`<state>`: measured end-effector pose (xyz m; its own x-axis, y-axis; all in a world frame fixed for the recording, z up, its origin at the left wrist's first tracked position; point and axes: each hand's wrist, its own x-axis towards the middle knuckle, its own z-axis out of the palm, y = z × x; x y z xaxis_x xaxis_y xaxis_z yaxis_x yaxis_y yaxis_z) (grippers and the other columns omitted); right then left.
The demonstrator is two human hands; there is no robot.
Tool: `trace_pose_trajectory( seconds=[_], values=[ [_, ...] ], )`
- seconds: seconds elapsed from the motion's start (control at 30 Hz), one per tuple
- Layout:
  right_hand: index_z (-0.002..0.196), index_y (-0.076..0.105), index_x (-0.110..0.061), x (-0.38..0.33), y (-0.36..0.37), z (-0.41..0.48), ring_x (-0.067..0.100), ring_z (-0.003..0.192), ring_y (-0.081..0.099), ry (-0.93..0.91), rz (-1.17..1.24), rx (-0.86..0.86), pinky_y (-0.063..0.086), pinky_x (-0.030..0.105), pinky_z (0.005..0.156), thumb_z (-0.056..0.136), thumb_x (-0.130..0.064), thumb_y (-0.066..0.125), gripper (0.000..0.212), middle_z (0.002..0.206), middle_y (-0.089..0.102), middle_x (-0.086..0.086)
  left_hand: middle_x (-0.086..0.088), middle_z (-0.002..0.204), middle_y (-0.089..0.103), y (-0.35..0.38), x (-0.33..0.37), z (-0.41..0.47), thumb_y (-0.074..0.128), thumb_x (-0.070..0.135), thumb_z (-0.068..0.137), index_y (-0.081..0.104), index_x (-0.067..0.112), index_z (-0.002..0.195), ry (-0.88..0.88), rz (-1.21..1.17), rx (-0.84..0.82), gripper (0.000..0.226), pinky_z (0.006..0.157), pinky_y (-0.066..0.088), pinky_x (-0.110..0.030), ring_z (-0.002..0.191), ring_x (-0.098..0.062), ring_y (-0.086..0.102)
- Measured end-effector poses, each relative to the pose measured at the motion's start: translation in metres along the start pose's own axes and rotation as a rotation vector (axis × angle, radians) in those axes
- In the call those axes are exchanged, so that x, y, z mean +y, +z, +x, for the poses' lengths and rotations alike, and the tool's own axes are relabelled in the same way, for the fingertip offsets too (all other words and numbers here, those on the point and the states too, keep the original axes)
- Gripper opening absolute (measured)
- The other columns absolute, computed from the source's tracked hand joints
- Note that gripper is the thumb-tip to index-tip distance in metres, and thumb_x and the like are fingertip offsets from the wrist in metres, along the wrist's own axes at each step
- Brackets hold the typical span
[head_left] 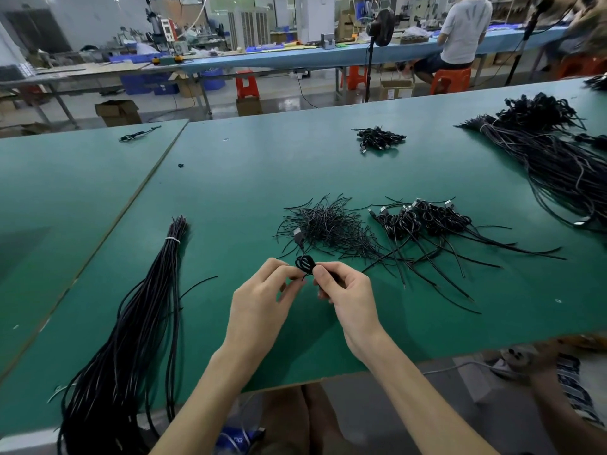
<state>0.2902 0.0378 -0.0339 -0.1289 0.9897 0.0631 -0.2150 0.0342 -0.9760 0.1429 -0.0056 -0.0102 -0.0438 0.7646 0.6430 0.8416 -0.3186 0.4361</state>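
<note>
Both my hands meet over the green table [230, 178], holding a small coiled black cable [304, 263] between them. My left hand [262, 300] pinches the coil's lower part with thumb and forefinger. My right hand [345, 297] has its fingers curled round the coil's right side. The cable's USB plug [297, 234] sticks out beyond the coil, toward a loose pile of thin black tie wires [325, 224].
A long tied bundle of black cables [141, 310] lies at the left and hangs over the front edge. Coiled finished cables [423, 221] lie to the right, a smaller heap [379, 139] farther back, a big cable bundle [565, 165] at far right. Another person sits at a rear bench.
</note>
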Motion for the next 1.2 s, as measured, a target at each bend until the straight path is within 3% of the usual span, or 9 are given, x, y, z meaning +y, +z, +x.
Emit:
trace_pose_trajectory(
  seconds=[0.17,0.27,0.37,0.57,0.73,0.83,0.93,1.0,1.2],
  values=[
    [0.1,0.077,-0.018,0.001,0.0,0.001,0.004,0.065,0.059,-0.009,-0.004,-0.004,0.049,0.015,0.063,0.098,-0.021,0.069,0.008,0.076,0.072,-0.006,0.008,0.087,0.065,0.001,0.004,0.0,0.075,0.026,0.093,0.076,0.014,0.092,-0.028,0.022,-0.019,0.012,0.063,0.055,-0.037,0.067,-0.015,0.063],
    [0.099,0.076,-0.019,0.002,0.0,0.001,0.003,0.065,0.06,-0.015,-0.016,-0.014,0.05,0.016,0.064,0.097,-0.02,0.069,0.006,0.077,0.073,-0.005,0.012,0.081,0.061,0.008,0.011,-0.006,0.07,0.033,0.095,0.073,0.018,0.087,-0.202,-0.089,-0.063,0.017,0.067,0.049,-0.025,0.072,-0.009,0.061],
    [0.097,0.076,-0.021,0.003,-0.001,0.002,0.006,0.069,0.062,-0.019,-0.023,-0.007,0.052,0.02,0.067,0.097,-0.017,0.07,0.007,0.076,0.071,-0.004,0.01,0.07,0.064,0.016,0.022,-0.011,0.071,0.03,0.095,0.071,0.025,0.081,-0.423,-0.322,-0.041,0.015,0.063,0.042,-0.013,0.065,-0.008,0.062],
    [0.097,0.075,-0.021,0.003,0.0,0.002,0.003,0.064,0.058,-0.038,-0.033,0.006,0.048,0.016,0.062,0.098,-0.018,0.07,0.006,0.07,0.069,-0.009,0.008,0.076,0.074,0.013,0.018,-0.006,0.076,0.022,0.092,0.073,0.023,0.087,-0.541,-0.519,-0.09,0.006,0.068,0.052,-0.021,0.066,-0.012,0.07],
    [0.097,0.076,-0.019,0.003,0.001,0.001,0.006,0.065,0.058,-0.036,-0.038,0.001,0.049,0.018,0.064,0.098,-0.023,0.07,0.008,0.072,0.069,-0.005,0.015,0.09,0.062,0.012,0.017,-0.008,0.079,0.019,0.09,0.066,0.028,0.086,-0.326,-0.224,-0.023,0.016,0.067,0.045,-0.013,0.08,-0.008,0.064],
    [0.094,0.077,-0.021,0.002,0.002,0.002,0.009,0.067,0.059,-0.024,-0.038,0.003,0.054,0.027,0.069,0.099,-0.023,0.069,0.01,0.072,0.069,-0.003,0.013,0.09,0.054,0.014,0.016,-0.006,0.075,0.017,0.093,0.063,0.02,0.086,-0.147,0.009,0.027,0.014,0.065,0.048,-0.03,0.073,-0.013,0.055],
    [0.093,0.077,-0.021,0.002,0.003,0.002,0.011,0.067,0.059,-0.002,-0.047,0.003,0.054,0.035,0.071,0.099,-0.024,0.068,0.011,0.071,0.068,-0.002,0.0,0.088,0.057,0.012,0.013,-0.003,0.07,0.004,0.094,0.062,0.011,0.085,0.152,0.284,0.079,0.014,0.065,0.045,-0.037,0.072,-0.02,0.048],
    [0.093,0.075,-0.017,0.002,0.002,0.002,0.012,0.065,0.057,0.0,-0.059,0.005,0.052,0.035,0.068,0.099,-0.027,0.068,0.014,0.069,0.065,-0.002,-0.005,0.089,0.059,0.01,0.01,0.0,0.063,0.0,0.094,0.063,0.01,0.089,0.329,0.364,0.041,0.01,0.068,0.044,-0.037,0.074,-0.025,0.053],
    [0.091,0.072,-0.011,0.002,0.003,0.002,0.01,0.059,0.053,-0.002,-0.116,0.02,0.046,0.029,0.059,0.101,-0.032,0.065,0.024,0.064,0.063,-0.006,-0.006,0.092,0.059,-0.002,0.002,0.013,0.054,-0.004,0.085,0.064,0.008,0.092,0.589,0.47,-0.111,0.017,0.068,0.042,-0.037,0.074,-0.026,0.053]
  ],
)
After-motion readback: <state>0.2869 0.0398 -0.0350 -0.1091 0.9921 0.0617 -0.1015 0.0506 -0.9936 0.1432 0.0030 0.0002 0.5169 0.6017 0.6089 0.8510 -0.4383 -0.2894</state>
